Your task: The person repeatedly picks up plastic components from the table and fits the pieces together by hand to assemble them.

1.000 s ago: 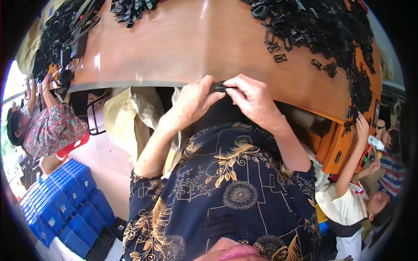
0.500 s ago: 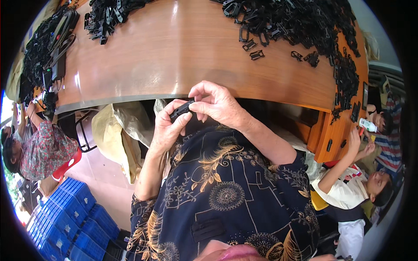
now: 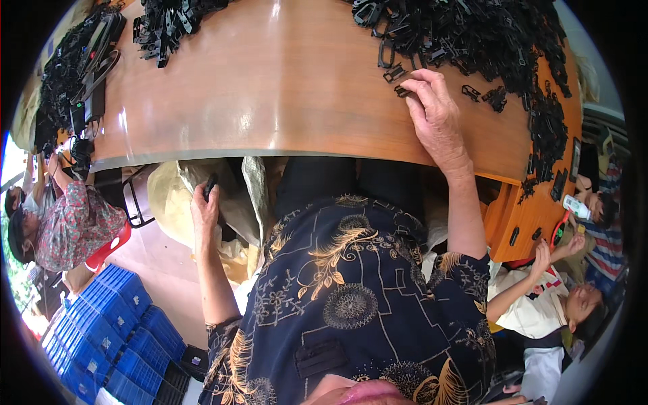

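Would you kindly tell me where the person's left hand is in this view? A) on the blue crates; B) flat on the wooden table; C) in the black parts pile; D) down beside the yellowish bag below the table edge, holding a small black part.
D: the left hand holds a small black part below the wooden table, over the yellowish bag.

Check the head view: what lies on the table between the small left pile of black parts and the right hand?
Only bare wooden tabletop separates the left pile from the right hand.

Curved wooden counter (image 3: 270,88), glossy brown, heaped black plastic parts (image 3: 472,34) along its far right edge, smaller black pile (image 3: 169,20) far left, possibly clips.
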`<state>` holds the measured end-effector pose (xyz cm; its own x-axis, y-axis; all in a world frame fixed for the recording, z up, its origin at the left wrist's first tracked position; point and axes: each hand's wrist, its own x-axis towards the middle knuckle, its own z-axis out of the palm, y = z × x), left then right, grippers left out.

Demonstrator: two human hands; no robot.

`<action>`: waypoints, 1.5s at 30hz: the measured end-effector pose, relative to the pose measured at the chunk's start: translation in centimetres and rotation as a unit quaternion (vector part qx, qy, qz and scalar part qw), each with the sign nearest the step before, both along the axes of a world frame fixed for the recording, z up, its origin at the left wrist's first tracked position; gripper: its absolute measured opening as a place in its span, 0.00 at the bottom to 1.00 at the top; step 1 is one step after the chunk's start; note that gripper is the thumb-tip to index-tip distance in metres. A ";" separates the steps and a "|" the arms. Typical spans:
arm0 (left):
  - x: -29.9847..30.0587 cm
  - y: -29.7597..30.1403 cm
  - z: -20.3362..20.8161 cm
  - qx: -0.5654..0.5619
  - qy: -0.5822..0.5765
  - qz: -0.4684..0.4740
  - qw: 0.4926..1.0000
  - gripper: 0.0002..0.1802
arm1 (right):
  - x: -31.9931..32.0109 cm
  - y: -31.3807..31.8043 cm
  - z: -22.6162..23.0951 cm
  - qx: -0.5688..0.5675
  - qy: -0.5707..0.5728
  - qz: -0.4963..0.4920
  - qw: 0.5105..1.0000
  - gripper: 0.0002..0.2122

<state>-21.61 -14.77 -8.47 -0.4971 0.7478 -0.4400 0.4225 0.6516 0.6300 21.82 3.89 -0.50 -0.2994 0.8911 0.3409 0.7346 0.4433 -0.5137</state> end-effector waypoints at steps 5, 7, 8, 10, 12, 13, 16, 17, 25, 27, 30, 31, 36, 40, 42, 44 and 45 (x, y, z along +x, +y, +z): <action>3.7 2.5 5.7 0.182 0.321 -0.209 0.905 0.11 | 1.3 0.6 -0.2 0.002 -0.069 0.031 0.997 0.08; 6.2 4.9 7.9 0.210 0.299 -0.192 0.911 0.09 | 1.6 0.6 -0.3 -0.010 -0.066 0.041 0.997 0.08; 8.2 7.2 8.8 0.251 0.260 -0.229 0.904 0.12 | 2.0 0.7 -0.5 -0.015 -0.063 0.039 0.997 0.07; 12.6 12.1 9.4 0.329 0.196 -0.321 0.866 0.16 | 2.4 0.8 -1.0 -0.020 -0.056 0.034 0.998 0.06; 16.7 17.2 9.5 0.358 0.174 -0.419 0.816 0.18 | 2.2 1.0 -0.6 -0.006 -0.070 0.047 0.996 0.03; 18.5 19.1 9.3 0.351 0.175 -0.460 0.796 0.19 | 2.2 1.1 -0.6 -0.004 -0.070 0.044 0.997 0.03; 22.7 24.2 7.9 0.319 0.186 -0.522 0.769 0.19 | 2.3 1.3 -1.2 0.018 -0.096 0.061 0.993 0.03; 23.4 25.2 7.9 0.306 0.226 -0.553 0.741 0.21 | 2.2 1.1 -0.9 0.023 -0.089 0.059 0.994 0.03; 21.6 26.0 7.4 0.343 0.271 -0.574 0.692 0.16 | 2.0 0.4 -1.4 0.026 -0.003 0.051 0.998 0.05; 20.5 24.3 7.1 0.324 0.263 -0.558 0.717 0.15 | 1.3 0.2 -1.1 0.009 0.087 0.072 0.994 0.06; 19.2 20.6 6.6 0.159 -0.400 -0.262 0.864 0.11 | -0.9 -0.2 0.1 0.050 0.085 0.100 0.990 0.07; 18.7 19.7 7.0 0.164 -0.400 -0.253 0.866 0.11 | -1.5 -0.3 0.7 0.049 0.083 0.111 0.989 0.07; 17.0 16.6 7.5 0.038 -0.664 -0.124 0.737 0.18 | -4.5 -0.8 3.1 0.157 0.000 0.206 0.966 0.10; 16.3 15.8 6.9 0.028 -0.696 -0.131 0.706 0.18 | -6.0 -0.9 3.8 0.177 -0.020 0.253 0.951 0.09; 16.1 15.7 6.7 0.022 -0.707 -0.139 0.693 0.18 | -6.2 -0.9 3.9 0.184 -0.036 0.269 0.945 0.10; 16.1 15.3 6.8 0.024 -0.706 -0.131 0.695 0.17 | -6.6 -1.0 3.8 0.175 -0.042 0.277 0.944 0.10; 16.0 15.1 6.8 0.025 -0.707 -0.127 0.695 0.17 | -6.8 -1.1 3.7 0.167 -0.048 0.280 0.944 0.10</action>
<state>-5.64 0.35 -1.72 0.5570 0.7642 -0.3252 -0.5445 0.6317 0.5518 15.03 2.82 3.21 -0.7355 0.4308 0.5230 0.3725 0.9018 -0.2190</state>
